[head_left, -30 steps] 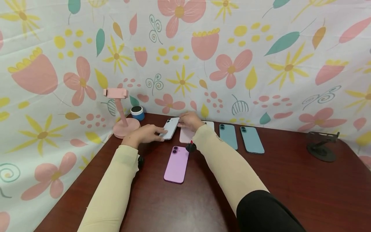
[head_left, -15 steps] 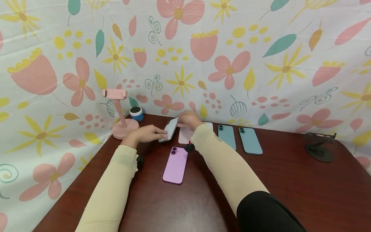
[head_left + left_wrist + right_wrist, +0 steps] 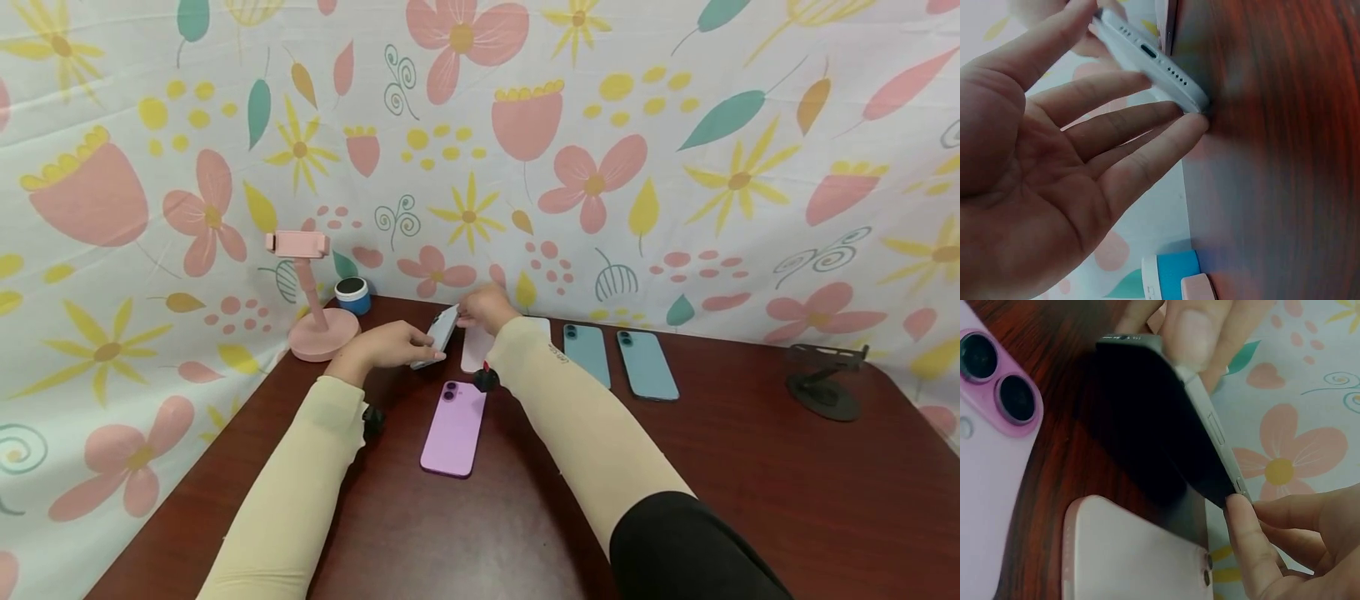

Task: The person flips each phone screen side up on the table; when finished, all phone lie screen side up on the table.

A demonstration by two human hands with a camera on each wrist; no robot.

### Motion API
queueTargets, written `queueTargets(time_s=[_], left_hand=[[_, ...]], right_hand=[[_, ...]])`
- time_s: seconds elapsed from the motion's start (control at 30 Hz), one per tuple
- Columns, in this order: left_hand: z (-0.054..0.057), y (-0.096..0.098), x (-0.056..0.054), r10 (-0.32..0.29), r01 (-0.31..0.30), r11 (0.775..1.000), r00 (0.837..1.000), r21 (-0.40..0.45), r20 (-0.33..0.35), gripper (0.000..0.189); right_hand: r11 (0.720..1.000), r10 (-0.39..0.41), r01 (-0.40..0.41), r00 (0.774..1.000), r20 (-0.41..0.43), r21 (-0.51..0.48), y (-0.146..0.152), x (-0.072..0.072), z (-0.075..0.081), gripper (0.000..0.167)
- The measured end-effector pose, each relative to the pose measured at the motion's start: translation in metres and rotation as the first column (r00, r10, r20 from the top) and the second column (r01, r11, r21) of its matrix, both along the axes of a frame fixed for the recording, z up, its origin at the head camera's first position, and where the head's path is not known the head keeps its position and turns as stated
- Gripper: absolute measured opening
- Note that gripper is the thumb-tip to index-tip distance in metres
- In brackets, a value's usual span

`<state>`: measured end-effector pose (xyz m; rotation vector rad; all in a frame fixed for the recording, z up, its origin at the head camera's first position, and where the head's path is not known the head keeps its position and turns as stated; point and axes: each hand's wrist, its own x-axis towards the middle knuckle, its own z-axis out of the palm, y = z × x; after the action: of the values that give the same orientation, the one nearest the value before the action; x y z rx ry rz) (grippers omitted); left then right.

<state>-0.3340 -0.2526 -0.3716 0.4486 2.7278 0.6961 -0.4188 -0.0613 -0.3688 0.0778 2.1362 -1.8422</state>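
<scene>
A white phone (image 3: 442, 327) is tilted at the back left of the table, its long right side raised. My left hand (image 3: 386, 344) grips its near end; the left wrist view shows the charging port (image 3: 1148, 50) there, with thumb and fingers on opposite sides. My right hand (image 3: 486, 308) pinches the far right corner between thumb and fingertips. Its dark screen (image 3: 1147, 412) faces down and to the right in the right wrist view. Beside it lies a pink phone (image 3: 476, 348), partly under my right hand. A purple phone (image 3: 455, 429) lies back up nearer me.
Behind my right forearm another pale phone (image 3: 542, 327) shows partly. Two teal phones (image 3: 587, 352) lie further right. A pink phone stand (image 3: 318, 325) and a blue jar (image 3: 352, 296) stand at the back left, a black stand (image 3: 825, 387) far right. Flowered cloth (image 3: 600, 208) hangs behind.
The white phone has tilted further, its right side rising, with both hands on it throughout. The view has shifted slightly. The other phones have stayed in place.
</scene>
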Motion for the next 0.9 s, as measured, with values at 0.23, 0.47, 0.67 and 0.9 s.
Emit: queueTargets(time_s=[0.23,0.47,0.67,0.9], left_hand=[[0.001,0.001,0.001,0.008,-0.010,0.999,0.999,0.047,0.047,0.066],[0.000,-0.003,0.002,0.009,-0.052,0.963,0.987,0.265,0.160,0.068],[-0.004,-0.013,0.003,0.015,-0.111,0.912,0.971,0.396,0.240,0.066],[-0.002,-0.018,0.003,0.019,-0.169,0.853,0.956,0.494,0.294,0.065]], right_hand=[[1.000,0.001,-0.001,1.000,-0.008,0.007,-0.001,0.001,0.004,0.030],[0.999,0.031,-0.031,1.000,0.004,-0.026,-0.005,0.000,0.004,0.035],[0.991,0.090,-0.086,0.995,0.032,-0.107,-0.012,0.001,-0.001,0.047],[0.985,0.137,-0.139,0.990,-0.028,-0.105,-0.017,-0.005,-0.012,0.051]])
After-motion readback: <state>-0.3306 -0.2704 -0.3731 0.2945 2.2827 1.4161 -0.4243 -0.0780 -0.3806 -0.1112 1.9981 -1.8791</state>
